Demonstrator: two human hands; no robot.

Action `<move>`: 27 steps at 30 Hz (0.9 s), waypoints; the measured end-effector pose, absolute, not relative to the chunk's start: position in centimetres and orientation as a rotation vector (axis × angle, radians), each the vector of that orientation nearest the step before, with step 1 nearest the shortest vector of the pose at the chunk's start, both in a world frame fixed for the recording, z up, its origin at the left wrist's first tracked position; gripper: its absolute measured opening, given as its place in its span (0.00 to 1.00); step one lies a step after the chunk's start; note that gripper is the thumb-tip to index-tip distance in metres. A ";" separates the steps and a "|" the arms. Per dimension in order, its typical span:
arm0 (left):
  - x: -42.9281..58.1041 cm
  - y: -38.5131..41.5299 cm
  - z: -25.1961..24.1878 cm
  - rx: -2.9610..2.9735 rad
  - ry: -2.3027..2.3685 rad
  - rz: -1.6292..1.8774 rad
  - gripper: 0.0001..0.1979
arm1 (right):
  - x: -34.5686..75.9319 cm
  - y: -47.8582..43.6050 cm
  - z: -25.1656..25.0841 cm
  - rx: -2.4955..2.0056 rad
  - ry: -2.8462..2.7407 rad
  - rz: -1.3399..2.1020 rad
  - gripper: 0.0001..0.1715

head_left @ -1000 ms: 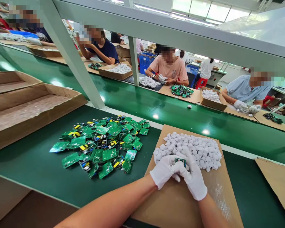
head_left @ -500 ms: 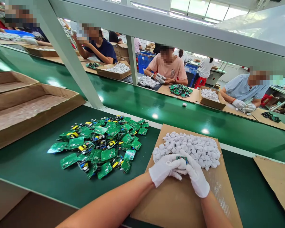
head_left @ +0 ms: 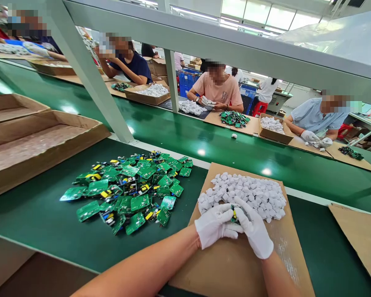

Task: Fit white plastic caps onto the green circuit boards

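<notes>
Fingers [head_left: 226, 215] of the gloved left hand [head_left: 208, 227] and right hand [head_left: 256, 232] meet around one small board [head_left: 234, 214], grasping it from both sides. Green edges and a yellow part of the board show in the gap; the rest is covered, and with gloves so white I cannot tell whether a white piece is held along with it. The lower fingers of the left hand curl beneath, while the right hand bends over the board from the other side.

The board is above the cardboard [head_left: 231, 264], at the near edge of a white heap [head_left: 250, 193]. To the left, well apart from the heap, a pile of boards [head_left: 139, 202] lies loose on the dark green bench [head_left: 34, 218], some green side up, others showing yellow, blue and black parts. Farther left stands a shallow tray [head_left: 46, 167], with a second tray [head_left: 15, 101] behind it. Another sheet [head_left: 358, 243] lies at the right.

Beyond the bench runs a glossy green belt [head_left: 160, 134], with a lone white lump [head_left: 234, 136] on it. Across it sit co-workers in a pink shirt [head_left: 222, 91], a navy shirt [head_left: 132, 68] and a light blue shirt [head_left: 315, 115].
</notes>
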State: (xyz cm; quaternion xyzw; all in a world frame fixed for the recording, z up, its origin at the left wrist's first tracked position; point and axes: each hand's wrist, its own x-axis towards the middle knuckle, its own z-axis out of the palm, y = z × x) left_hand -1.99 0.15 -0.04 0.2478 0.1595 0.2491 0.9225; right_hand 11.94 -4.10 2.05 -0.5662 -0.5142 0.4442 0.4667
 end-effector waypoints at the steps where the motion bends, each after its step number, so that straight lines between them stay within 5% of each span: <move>1: -2.0 0.2 -0.1 0.516 0.328 0.503 0.13 | 11.9 -4.2 2.0 -1.389 -1.265 1.105 0.26; 11: -2.3 0.7 0.0 0.580 0.297 0.459 0.13 | 12.4 -4.2 1.4 -1.327 -1.298 1.082 0.30; 27: -2.5 1.3 1.3 0.785 0.365 0.437 0.17 | 11.7 -3.9 1.7 -1.359 -1.245 1.113 0.21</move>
